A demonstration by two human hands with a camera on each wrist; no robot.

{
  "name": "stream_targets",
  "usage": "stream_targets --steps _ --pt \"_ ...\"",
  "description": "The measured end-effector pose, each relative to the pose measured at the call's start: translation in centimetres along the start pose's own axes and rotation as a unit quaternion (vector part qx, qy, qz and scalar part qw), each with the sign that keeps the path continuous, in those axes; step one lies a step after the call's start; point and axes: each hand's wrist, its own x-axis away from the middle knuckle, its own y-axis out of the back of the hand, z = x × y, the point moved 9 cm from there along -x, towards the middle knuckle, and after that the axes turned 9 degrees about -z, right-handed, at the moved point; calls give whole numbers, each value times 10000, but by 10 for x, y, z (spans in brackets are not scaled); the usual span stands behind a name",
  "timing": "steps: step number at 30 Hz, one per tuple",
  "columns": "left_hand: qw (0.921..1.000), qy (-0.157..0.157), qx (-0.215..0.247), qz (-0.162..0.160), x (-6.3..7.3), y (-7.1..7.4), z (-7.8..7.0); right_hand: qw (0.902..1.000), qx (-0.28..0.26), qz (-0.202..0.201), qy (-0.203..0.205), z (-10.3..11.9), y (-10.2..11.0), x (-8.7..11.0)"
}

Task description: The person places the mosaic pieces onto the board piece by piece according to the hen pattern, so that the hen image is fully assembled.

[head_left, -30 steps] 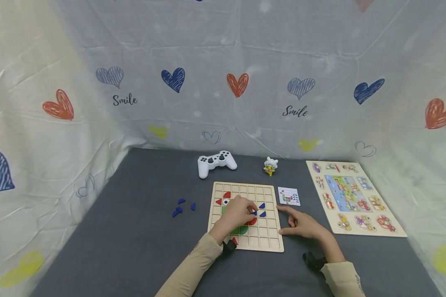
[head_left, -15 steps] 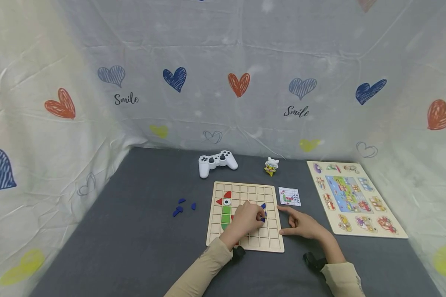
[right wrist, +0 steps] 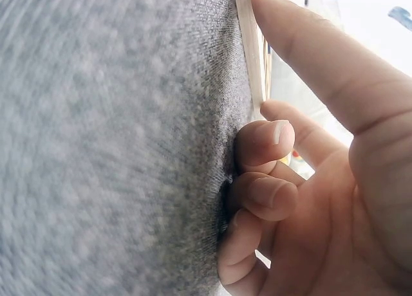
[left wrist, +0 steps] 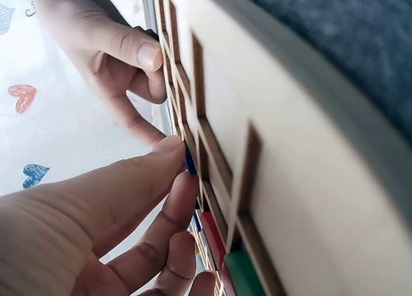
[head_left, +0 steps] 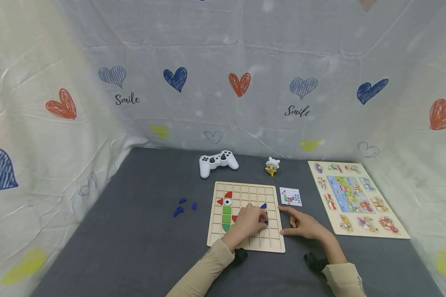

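A wooden grid board (head_left: 273,241) lies flat on the dark cloth. Red, green and blue pieces and one eye tile (head_left: 227,202) sit in its cells, including a green square (head_left: 226,210). My left hand (head_left: 250,225) reaches over the board and pinches a small blue piece (left wrist: 189,159) between thumb and index finger, down at a cell. Another blue piece (head_left: 263,206) lies just beyond those fingers. At the board's right edge, my right hand (head_left: 304,225) touches the rim with thumb and index finger spread apart; its other fingers are bent. My left hand hides several cells.
Several loose blue pieces (head_left: 180,209) lie left of the board. A small pattern card (head_left: 290,196) is at its upper right. Behind stand a white game controller (head_left: 218,162) and a little figurine (head_left: 271,166). A picture puzzle board (head_left: 375,218) lies at the right.
My left hand has moved rightward across the board with the blue piece, uncovering the green squares and eye tile, then slowed over the right-hand cells. The right hand has stayed at the edge.
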Motion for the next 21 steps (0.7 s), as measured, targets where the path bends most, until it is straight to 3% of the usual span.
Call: stream_targets --steps 9,21 --pt "9994 -231 108 232 -1 -1 1 10000 -26 4 -23 1 2 1" --pt "9989 -251 345 208 -4 17 12 9999 8 49 -158 -2 -1 -1"
